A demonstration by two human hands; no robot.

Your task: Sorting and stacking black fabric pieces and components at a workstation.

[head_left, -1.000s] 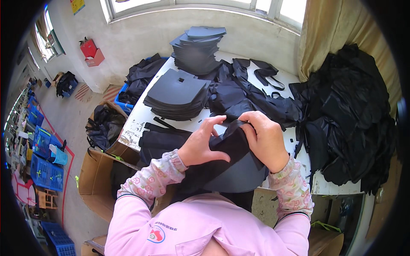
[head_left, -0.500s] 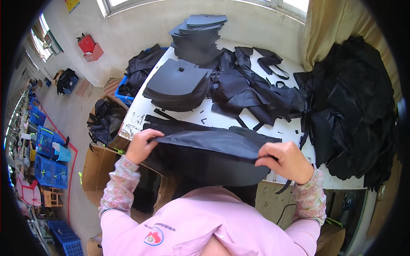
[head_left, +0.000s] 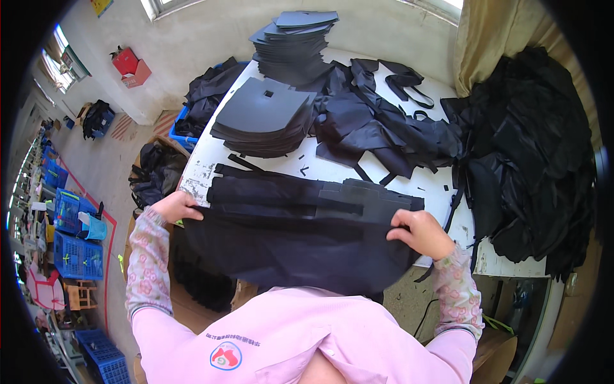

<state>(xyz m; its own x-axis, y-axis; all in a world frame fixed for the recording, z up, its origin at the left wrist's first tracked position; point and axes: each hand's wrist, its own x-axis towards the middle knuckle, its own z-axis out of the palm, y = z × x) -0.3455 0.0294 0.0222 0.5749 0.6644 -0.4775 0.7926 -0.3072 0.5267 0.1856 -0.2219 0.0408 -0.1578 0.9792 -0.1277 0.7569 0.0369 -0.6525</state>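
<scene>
A wide black fabric piece hangs over the near table edge, spread between my hands. My left hand pinches its left corner just beyond the table's left edge. My right hand has its fingers closed on the piece near its right end. Directly beyond it lie flat black fabric strips or folded pieces on the white table. The lower edge of the held piece reaches down to my pink shirt.
Stacked dark grey panels stand at the far left of the table, a taller stack behind. Loose black fabric covers the middle. A big black fabric heap fills the right side. Blue crates stand on the left floor.
My left hand has moved left and slightly down, away from my right hand. The fabric, bunched up and raised before, now lies stretched wider and flatter.
</scene>
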